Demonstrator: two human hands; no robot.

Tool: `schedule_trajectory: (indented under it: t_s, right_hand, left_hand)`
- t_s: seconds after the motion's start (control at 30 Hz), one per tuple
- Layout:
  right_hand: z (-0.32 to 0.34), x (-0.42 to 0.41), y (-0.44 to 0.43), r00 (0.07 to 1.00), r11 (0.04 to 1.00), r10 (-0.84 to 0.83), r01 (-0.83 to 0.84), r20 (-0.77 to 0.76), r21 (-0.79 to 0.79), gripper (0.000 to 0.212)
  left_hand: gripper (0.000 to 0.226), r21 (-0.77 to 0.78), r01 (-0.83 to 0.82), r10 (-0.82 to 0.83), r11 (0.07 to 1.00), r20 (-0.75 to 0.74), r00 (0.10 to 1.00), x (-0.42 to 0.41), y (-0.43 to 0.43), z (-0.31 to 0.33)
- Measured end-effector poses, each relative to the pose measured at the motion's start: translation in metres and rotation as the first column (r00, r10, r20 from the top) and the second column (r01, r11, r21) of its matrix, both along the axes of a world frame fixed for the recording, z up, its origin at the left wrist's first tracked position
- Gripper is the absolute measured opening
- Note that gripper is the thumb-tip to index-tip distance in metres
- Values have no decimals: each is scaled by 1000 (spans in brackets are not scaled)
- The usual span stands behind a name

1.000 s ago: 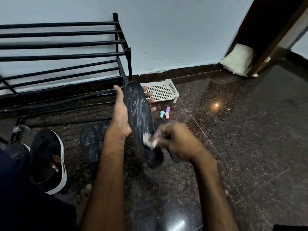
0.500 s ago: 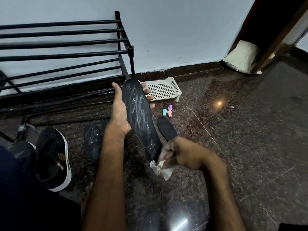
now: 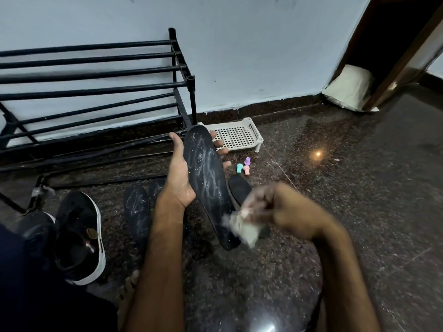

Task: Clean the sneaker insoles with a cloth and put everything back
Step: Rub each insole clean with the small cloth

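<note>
1. Insoles: four in total, all black, flat and elongated with rounded ends.
2. One black flat insole (image 3: 208, 183) is held tilted above the floor. Its face is streaked with white powdery marks.
3. Left hand (image 3: 178, 178): the grip wraps the held insole's upper half, with the thumb along one edge and the fingertips curled round the other.
4. Right hand (image 3: 287, 212), motion-blurred: the grip pinches one crumpled white cloth (image 3: 244, 227) against the insole's lower end.
5. Floor insoles: a chalk-marked insole (image 3: 136, 212) lies beside a partly hidden insole (image 3: 155, 188). A plain insole (image 3: 239, 190) lies behind the right hand.
6. Footwear: one black sneaker with a white sole (image 3: 79, 236) stands beside a second dark shoe (image 3: 36, 226), which is partly hidden.
7. Surroundings:
   - a polished, speckled dark stone floor (image 3: 335, 188)
   - one black metal tube rack (image 3: 96, 68)
   - one white perforated plastic tray (image 3: 237, 135)
   - three small pastel pegs (image 3: 246, 170), one teal, one pink and one purple
</note>
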State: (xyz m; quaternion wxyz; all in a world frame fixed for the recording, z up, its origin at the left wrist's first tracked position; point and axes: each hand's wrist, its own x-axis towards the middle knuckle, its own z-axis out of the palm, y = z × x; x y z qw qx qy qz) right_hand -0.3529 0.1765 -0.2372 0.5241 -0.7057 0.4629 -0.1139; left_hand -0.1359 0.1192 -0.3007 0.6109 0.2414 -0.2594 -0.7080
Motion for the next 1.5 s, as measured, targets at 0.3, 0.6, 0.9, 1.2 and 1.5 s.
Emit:
schedule_trajectory:
  t_s: [0.3,0.6,0.9,1.2,1.5]
  right_hand:
    - [3,42,-8,968,858,-160,232,192,-458,9]
    - [18,24,-14,915,781,-272,390,297,-487,10]
    - [7,16,-2,977,999,-27,33,209,-25,10]
    - [-2,24,-1,987,992,121,-123,103,10,10]
    - [-10,-5,-11,999,999,-17,17,34,-27,8]
  left_hand:
    - [95,3,153,-153,988,41,987,-24,8,13]
    - [92,11,135,-136,991,79,988,-20,8,7]
    - [92,-5,46,-46,999,37,998,-15,5,10]
    - [92,2,68,-68,998,20,998,-16,3,10]
    - [93,6,-25,25,1000,-42,999,-10,-1,4]
